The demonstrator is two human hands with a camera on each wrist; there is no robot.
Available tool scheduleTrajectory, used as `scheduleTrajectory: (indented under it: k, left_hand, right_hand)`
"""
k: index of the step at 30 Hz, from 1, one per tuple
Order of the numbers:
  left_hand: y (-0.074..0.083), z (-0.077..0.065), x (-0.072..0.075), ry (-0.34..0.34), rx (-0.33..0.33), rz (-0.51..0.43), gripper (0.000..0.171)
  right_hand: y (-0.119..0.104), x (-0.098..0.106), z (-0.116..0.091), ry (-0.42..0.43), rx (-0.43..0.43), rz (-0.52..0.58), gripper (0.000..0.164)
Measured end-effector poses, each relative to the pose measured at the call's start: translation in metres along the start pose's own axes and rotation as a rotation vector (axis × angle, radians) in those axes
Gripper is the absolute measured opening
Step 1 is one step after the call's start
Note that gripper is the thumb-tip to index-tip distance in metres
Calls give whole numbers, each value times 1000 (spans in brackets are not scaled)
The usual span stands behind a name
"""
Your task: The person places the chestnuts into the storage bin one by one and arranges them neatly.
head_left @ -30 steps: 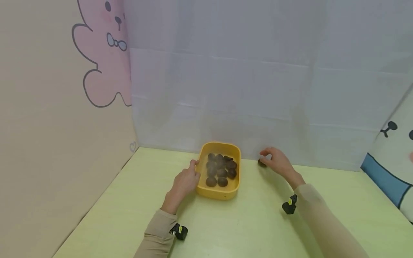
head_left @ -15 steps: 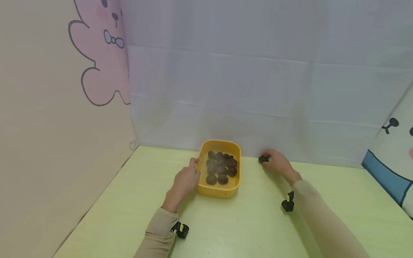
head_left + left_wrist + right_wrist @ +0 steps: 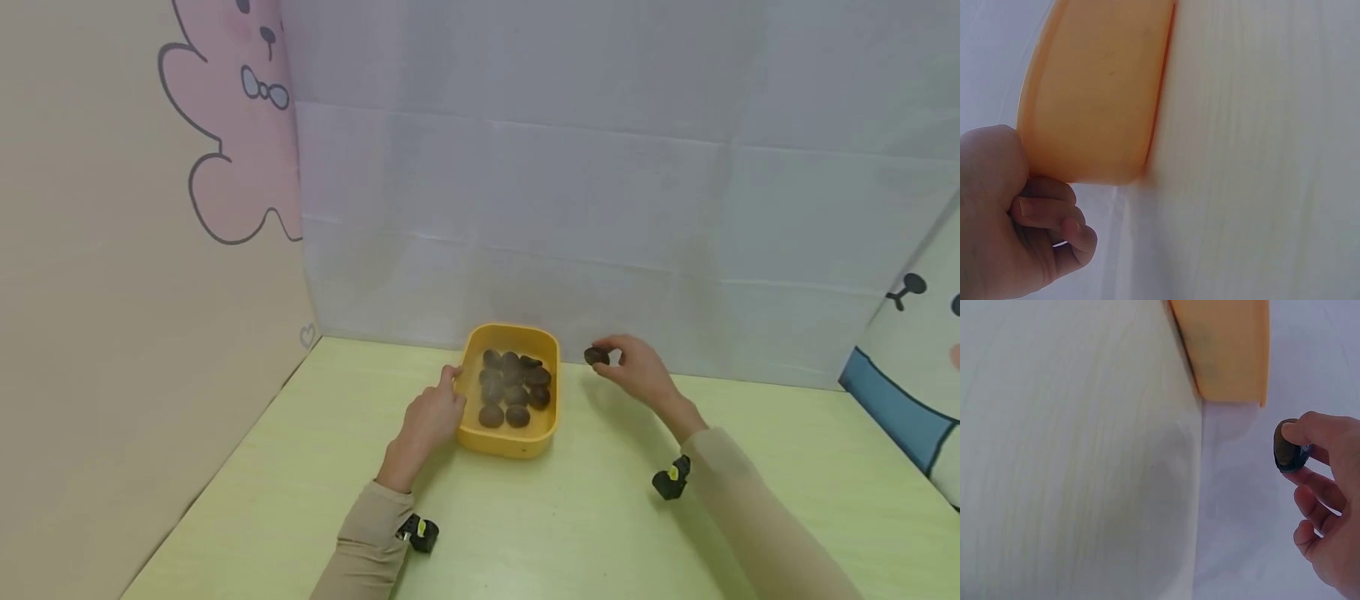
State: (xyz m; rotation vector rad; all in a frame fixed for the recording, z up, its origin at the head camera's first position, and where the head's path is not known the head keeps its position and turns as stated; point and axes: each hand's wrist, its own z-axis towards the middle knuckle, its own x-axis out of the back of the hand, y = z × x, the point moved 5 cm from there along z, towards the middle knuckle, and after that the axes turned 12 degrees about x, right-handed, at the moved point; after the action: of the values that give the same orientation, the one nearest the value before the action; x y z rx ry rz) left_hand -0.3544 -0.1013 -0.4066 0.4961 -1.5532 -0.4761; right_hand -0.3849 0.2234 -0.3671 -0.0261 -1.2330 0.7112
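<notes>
A yellow plastic box (image 3: 506,448) stands near the back of the table, with several dark rounded stones (image 3: 517,396) on its bottom. My left hand (image 3: 427,421) grips the box's left rim; in the left wrist view its fingers (image 3: 1054,212) curl at the wall's edge. To the right of the box, my right hand (image 3: 645,375) pinches one dark stone (image 3: 1290,445) between thumb and fingertips. That stone is smooth and oval, brownish on one face and black lower down. It is held up off the table, near the back wall.
A pale yellow-green table (image 3: 525,525) spreads under both arms. White sheeting (image 3: 570,208) hangs right behind its back edge. A beige wall panel (image 3: 150,317) with a pink bear closes the left side, and another printed panel (image 3: 926,358) stands at right.
My right hand has taken hold of the stone at the table's back edge, lifted it and moved it left toward the box. The left hand stays at the box's rim.
</notes>
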Motion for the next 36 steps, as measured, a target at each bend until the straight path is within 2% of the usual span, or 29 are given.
scheduleTrajectory:
  k: [4, 8, 11, 15, 26, 36]
  left_hand:
    - [0, 0, 1, 3, 0, 1, 44]
    - [-1, -2, 1, -1, -4, -8, 44]
    - [-1, -2, 2, -10, -13, -20, 44]
    - [-1, -3, 2, -10, -36, -25, 45]
    - [-2, -3, 1, -5, -40, -9, 44]
    - [2, -3, 0, -4, -49, -14, 44]
  right_hand:
    - [-31, 2, 3, 10, 71, 11, 36]
    - [-58, -1, 3, -14, 181, 16, 35]
    - [-74, -7, 3, -41, 248, 20, 33]
    - [-87, -12, 4, -75, 295, -5, 32]
    - [-109, -31, 11, -206, 366, -169, 29]
    - [-113, -40, 14, -317, 298, -201, 29]
